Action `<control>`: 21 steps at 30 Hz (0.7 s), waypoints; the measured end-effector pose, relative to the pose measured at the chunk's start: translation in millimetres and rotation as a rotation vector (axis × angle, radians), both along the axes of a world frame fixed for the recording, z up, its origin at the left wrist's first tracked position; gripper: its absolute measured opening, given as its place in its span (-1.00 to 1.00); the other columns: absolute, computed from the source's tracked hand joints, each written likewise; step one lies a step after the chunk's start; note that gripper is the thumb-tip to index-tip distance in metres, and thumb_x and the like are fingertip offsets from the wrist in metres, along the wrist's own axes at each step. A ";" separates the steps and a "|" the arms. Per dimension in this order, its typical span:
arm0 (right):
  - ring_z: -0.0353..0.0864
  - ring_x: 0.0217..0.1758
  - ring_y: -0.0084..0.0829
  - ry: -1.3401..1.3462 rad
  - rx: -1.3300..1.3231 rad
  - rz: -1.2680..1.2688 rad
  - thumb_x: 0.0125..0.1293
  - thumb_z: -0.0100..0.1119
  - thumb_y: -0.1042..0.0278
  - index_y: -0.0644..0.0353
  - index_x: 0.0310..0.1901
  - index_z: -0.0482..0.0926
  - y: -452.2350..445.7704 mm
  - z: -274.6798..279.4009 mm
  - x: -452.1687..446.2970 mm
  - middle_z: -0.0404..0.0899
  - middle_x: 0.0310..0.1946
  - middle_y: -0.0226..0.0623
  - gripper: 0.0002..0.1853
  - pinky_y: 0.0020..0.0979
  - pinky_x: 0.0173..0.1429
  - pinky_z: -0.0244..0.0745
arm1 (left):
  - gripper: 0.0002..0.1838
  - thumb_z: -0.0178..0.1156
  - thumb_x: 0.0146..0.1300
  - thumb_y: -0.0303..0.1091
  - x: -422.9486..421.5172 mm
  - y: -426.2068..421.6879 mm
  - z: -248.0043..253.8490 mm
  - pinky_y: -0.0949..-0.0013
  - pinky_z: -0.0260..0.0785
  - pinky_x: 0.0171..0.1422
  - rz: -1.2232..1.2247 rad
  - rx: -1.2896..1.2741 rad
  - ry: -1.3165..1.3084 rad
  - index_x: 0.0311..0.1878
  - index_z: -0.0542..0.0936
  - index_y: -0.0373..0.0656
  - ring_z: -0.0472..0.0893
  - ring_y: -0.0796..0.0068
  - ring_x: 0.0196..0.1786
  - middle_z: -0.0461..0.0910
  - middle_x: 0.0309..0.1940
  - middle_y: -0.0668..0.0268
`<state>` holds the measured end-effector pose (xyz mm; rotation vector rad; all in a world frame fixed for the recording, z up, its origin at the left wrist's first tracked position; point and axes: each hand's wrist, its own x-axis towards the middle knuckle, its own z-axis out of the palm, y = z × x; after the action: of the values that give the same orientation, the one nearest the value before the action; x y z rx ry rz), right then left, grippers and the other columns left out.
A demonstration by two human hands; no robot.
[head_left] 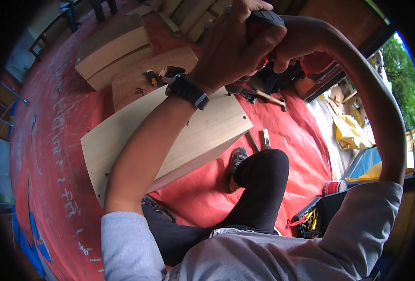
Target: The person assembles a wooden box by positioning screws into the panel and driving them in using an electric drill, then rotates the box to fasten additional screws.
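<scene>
Both my hands are on a black and red power drill (265, 18) above the far right corner of a pale wooden box (179, 136). My left hand (233, 49), below a black wristwatch (187, 91), is closed over the drill's top and side. My right hand (294, 44) is wrapped around its handle side. A small red light glows between the hands. The drill's tip is mostly hidden behind my left hand and wrist, so contact with the wood cannot be made out. Several dark screws (244, 117) stick up along the panel's edges.
A hammer (270, 97) and a light-handled tool (266, 139) lie on the red floor sheet (306, 154). A yellow-black screwdriver (151, 77) rests on a board behind. Wooden boxes (114, 47) stand farther left. A toolbox (317, 213) and a can (333, 187) are right. People stand far back.
</scene>
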<state>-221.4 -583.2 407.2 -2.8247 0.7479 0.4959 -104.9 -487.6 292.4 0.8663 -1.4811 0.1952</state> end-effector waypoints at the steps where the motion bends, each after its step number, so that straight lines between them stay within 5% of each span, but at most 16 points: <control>1: 0.68 -0.40 -0.45 0.000 0.020 -0.003 -0.11 0.55 0.49 0.21 0.03 0.64 -0.9 -0.7 0.1 0.69 -0.42 -0.32 -0.45 -0.38 -0.31 0.59 | -0.47 0.28 0.49 -0.12 -0.8 2.2 -0.1 0.18 0.54 0.01 -0.015 0.062 0.030 0.31 0.35 -0.22 0.67 0.21 -0.06 0.58 -0.03 0.00; 3: 0.67 -0.41 -0.45 -0.004 0.059 -0.009 -0.10 0.54 0.48 0.21 0.03 0.64 -2.4 -2.2 -0.2 0.69 -0.42 -0.33 -0.45 -0.39 -0.32 0.59 | -0.46 0.28 0.48 -0.14 -0.7 -1.2 -2.1 0.18 0.54 0.00 0.028 -0.024 -0.028 0.33 0.33 -0.21 0.68 0.20 -0.08 0.57 -0.03 0.00; 6: 0.66 -0.43 -0.45 -0.179 0.003 0.396 -0.10 0.55 0.48 0.21 -0.06 0.67 -40.6 -18.9 -5.0 0.69 -0.44 -0.32 -0.54 -0.38 -0.35 0.57 | -0.45 0.33 0.44 -0.09 -3.9 -4.0 -6.0 0.17 0.54 -0.02 0.061 -0.099 -0.011 0.28 0.39 -0.24 0.69 0.17 -0.12 0.60 -0.09 0.01; 9: 0.58 -0.53 -0.55 0.152 -0.124 -0.002 -0.10 0.54 0.40 0.13 -0.37 0.75 -11.0 -8.8 8.1 0.66 -0.54 -0.43 -0.79 -0.36 -0.44 0.46 | -0.48 0.34 0.35 0.00 -3.8 -13.8 -17.2 0.10 0.55 0.01 0.178 -0.122 -0.048 0.21 0.49 -0.12 0.67 0.05 -0.03 0.62 -0.01 0.06; 12: 0.57 -0.53 -0.55 0.051 0.145 0.114 -0.07 0.52 0.43 0.09 -0.32 0.74 -28.9 -8.7 -1.5 0.63 -0.57 -0.46 -0.79 -0.40 -0.46 0.46 | -0.48 0.30 0.36 0.03 -5.3 -10.1 -9.3 0.07 0.50 0.14 0.158 -0.041 -0.084 0.24 0.47 -0.05 0.65 0.02 0.10 0.59 0.11 0.09; 13: 0.57 -0.53 -0.55 0.034 0.224 0.171 -0.07 0.52 0.44 0.09 -0.30 0.74 -27.8 -8.2 -4.8 0.63 -0.56 -0.47 -0.77 -0.42 -0.46 0.46 | -0.52 0.33 0.40 -0.16 -10.2 1.5 -3.4 0.13 0.45 0.25 0.199 0.012 -0.129 0.26 0.43 -0.14 0.61 0.10 0.12 0.57 0.06 0.06; 15: 0.60 -0.51 -0.54 0.012 0.272 0.144 -0.09 0.52 0.53 0.08 -0.24 0.73 -28.5 -7.4 -9.8 0.64 -0.54 -0.47 -0.70 -0.42 -0.46 0.47 | -0.48 0.33 0.41 -0.16 -18.2 19.7 10.5 0.10 0.44 0.24 0.173 0.231 -0.109 0.30 0.40 -0.13 0.62 0.00 0.07 0.59 0.07 0.02; 17: 0.61 -0.49 -0.54 -0.010 0.239 0.153 -0.12 0.55 0.55 0.09 -0.23 0.73 -24.1 -4.1 -13.4 0.65 -0.53 -0.48 -0.66 -0.42 -0.47 0.47 | -0.46 0.30 0.43 -0.17 -24.5 33.3 16.1 0.08 0.46 0.21 0.125 0.172 -0.120 0.36 0.38 -0.13 0.63 -0.02 0.05 0.60 0.03 -0.02; 21: 0.69 -0.40 -0.49 -0.035 0.185 0.130 -0.21 0.65 0.54 0.11 -0.12 0.75 -22.2 19.3 -25.0 0.75 -0.38 -0.44 -0.51 -0.38 -0.36 0.60 | -0.40 0.28 0.43 -0.22 -35.9 98.7 -6.2 0.02 0.49 0.23 0.379 0.366 -0.029 0.45 0.34 -0.14 0.63 -0.08 0.13 0.61 0.07 -0.08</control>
<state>-246.3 -605.4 426.5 -2.7122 0.4870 0.5058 -140.8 -388.9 286.1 1.4465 -1.3892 0.2193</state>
